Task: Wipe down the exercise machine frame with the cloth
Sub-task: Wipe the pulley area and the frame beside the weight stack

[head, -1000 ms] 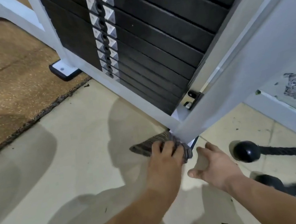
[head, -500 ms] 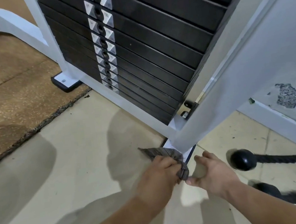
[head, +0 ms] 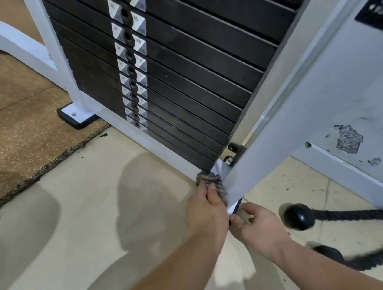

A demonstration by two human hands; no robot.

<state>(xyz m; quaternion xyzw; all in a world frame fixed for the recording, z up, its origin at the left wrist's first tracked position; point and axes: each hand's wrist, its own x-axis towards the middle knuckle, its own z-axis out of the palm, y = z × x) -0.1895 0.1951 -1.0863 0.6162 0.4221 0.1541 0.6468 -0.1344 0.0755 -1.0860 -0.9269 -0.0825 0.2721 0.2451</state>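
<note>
The white frame [head: 288, 132] of the exercise machine runs down to a floor corner in the middle of the view, around a black weight stack [head: 188, 72]. My left hand [head: 206, 212] is shut on a bunched grey striped cloth [head: 208, 179] and presses it against the base of the upright, where the bottom rail meets it. My right hand [head: 259, 227] is just right of it, fingers curled at the frame's foot; whether it pinches the cloth's edge is hidden.
A black rope handle [head: 336, 217] with ball ends lies on the tiled floor at the right, clipped near the frame. A brown rubber mat [head: 0, 121] covers the floor at the left. The frame's far foot [head: 75, 115] sits on it. Paint is chipped on the right panel [head: 349, 138].
The cloth has gone from spread on the floor to bunched in my left hand and pushed up against the upright's base. The view has moved closer to the frame.
</note>
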